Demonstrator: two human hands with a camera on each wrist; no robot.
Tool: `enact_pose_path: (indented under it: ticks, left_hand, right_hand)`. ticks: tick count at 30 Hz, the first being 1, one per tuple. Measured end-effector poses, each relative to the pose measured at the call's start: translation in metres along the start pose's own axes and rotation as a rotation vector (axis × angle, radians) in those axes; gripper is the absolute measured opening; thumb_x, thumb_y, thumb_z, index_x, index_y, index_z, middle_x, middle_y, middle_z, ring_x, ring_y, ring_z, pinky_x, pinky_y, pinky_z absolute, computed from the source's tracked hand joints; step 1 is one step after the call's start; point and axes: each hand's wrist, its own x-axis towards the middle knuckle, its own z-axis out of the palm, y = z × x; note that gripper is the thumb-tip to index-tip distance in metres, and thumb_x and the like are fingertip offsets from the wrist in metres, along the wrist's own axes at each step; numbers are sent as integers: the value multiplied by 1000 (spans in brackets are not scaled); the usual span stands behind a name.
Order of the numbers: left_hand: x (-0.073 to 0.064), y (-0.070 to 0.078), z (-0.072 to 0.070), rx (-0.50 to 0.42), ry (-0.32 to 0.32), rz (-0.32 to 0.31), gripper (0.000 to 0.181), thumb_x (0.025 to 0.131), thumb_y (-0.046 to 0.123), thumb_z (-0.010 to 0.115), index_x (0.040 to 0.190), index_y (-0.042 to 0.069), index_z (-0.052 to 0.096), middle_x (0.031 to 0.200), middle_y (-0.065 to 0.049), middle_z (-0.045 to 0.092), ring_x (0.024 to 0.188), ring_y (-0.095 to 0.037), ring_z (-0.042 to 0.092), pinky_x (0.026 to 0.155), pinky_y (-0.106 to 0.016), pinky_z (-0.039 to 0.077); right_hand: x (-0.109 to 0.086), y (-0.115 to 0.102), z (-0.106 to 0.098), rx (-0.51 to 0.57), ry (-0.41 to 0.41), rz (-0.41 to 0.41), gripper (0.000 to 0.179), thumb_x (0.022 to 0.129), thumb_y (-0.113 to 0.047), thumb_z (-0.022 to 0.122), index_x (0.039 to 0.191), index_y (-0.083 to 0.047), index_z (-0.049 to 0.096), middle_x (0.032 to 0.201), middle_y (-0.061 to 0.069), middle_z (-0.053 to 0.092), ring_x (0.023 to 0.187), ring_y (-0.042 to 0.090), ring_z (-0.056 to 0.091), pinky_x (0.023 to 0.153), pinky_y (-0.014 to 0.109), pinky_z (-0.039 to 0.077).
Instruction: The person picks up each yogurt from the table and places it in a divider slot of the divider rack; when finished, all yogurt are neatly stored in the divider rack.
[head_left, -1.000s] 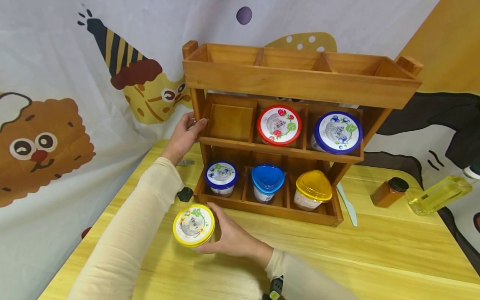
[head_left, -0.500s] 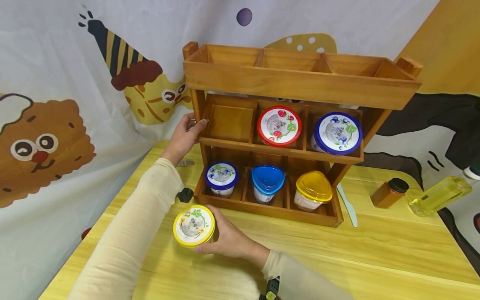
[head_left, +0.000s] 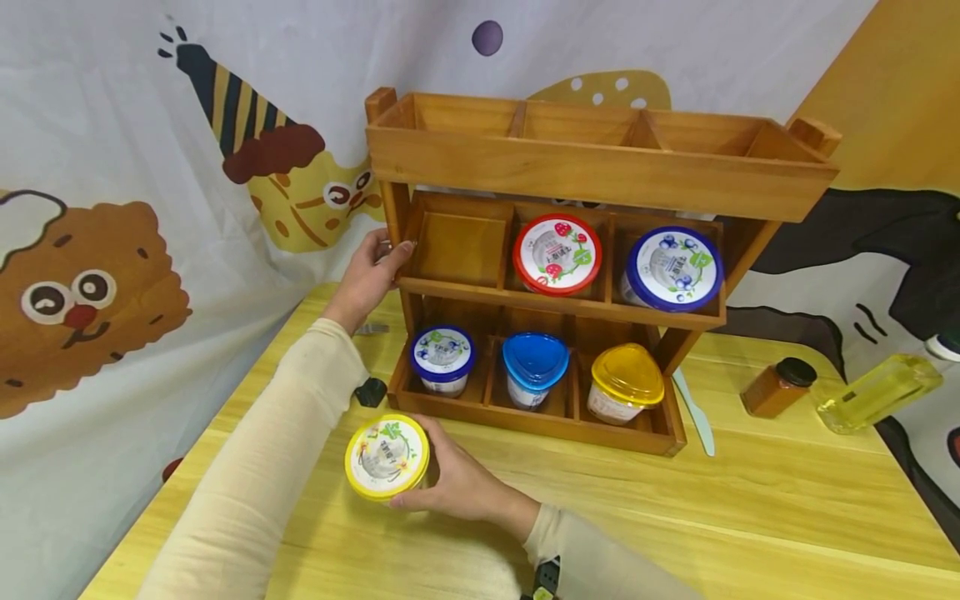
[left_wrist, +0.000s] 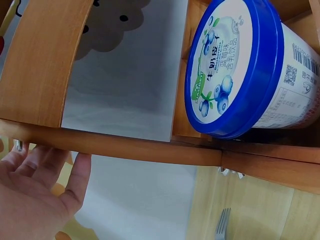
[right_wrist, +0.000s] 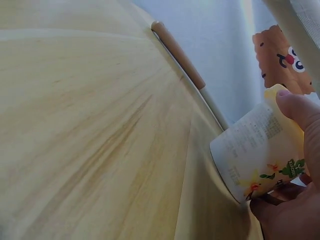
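Note:
A wooden three-tier rack [head_left: 592,171] stands on the table. My left hand [head_left: 373,271] grips its left upright at the middle tier; in the left wrist view the fingertips meet the wooden upright [left_wrist: 135,150]. My right hand [head_left: 468,479] holds a yogurt-type cup [head_left: 387,457] with a yellow-rimmed lid in front of the rack, thumb and fingers round its side. Its white base is tilted close over the table in the right wrist view. The middle tier carries a red-lidded cup [head_left: 557,254] and a blue-lidded cup [head_left: 673,268]; its left compartment is bare.
The bottom tier holds a blue-lidded cup [head_left: 442,358], a light-blue-lidded cup [head_left: 535,367] and a yellow-lidded cup [head_left: 627,383]. Right of the rack lie a pale blue knife [head_left: 696,415], a brown jar [head_left: 778,387] and an oil bottle [head_left: 877,396]. A fork [left_wrist: 223,225] lies at left.
Both hands stay nearly still, the left on the rack and the right round the yellow-lidded cup. The whole scene sits slightly lower in the head view.

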Motion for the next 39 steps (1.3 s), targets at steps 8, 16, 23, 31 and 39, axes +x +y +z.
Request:
enact_pose_path:
  ticks: [8, 16, 23, 31, 39]
  left_hand:
    - [0, 0, 0, 9, 2, -5, 63, 98, 53, 51, 147, 18, 33, 141, -11, 48, 121, -27, 51, 101, -45, 45]
    - [0, 1, 0, 7, 1, -8, 61, 99, 51, 51, 147, 18, 34, 139, -11, 48, 120, -27, 51, 102, -45, 45]
    - [0, 0, 0, 5, 12, -4, 64, 99, 49, 51, 149, 14, 32, 142, -14, 46, 121, -27, 50, 101, -45, 45]
    - [1, -1, 0, -5, 15, 1, 64, 99, 47, 53, 149, 13, 32, 144, -13, 46, 121, -26, 50, 98, -43, 46]
    - [2, -1, -1, 0, 15, -1, 66, 99, 48, 52, 150, 13, 31, 144, -13, 46, 120, -26, 50, 97, -43, 46]
  right_hand:
    - [-5, 0, -1, -4, 29, 14, 105, 75, -34, 86, 155, -16, 21, 145, -2, 47, 135, 15, 43, 118, 47, 25]
    - [-18, -3, -13, -9, 72, 14, 105, 74, -37, 86, 155, -20, 21, 146, -3, 46, 138, 19, 41, 116, 53, 27]
    - [-30, -8, -33, 53, 129, -15, 99, 75, -27, 86, 152, -23, 24, 145, -4, 45, 136, 18, 43, 115, 49, 30]
    - [-42, -18, -52, 126, 204, -68, 96, 75, -20, 86, 150, -28, 26, 151, -1, 39, 139, 22, 40, 114, 49, 31]
    - [-49, -34, -71, 106, 277, -152, 99, 77, -23, 85, 153, -21, 23, 151, 1, 39, 134, 22, 43, 111, 39, 39]
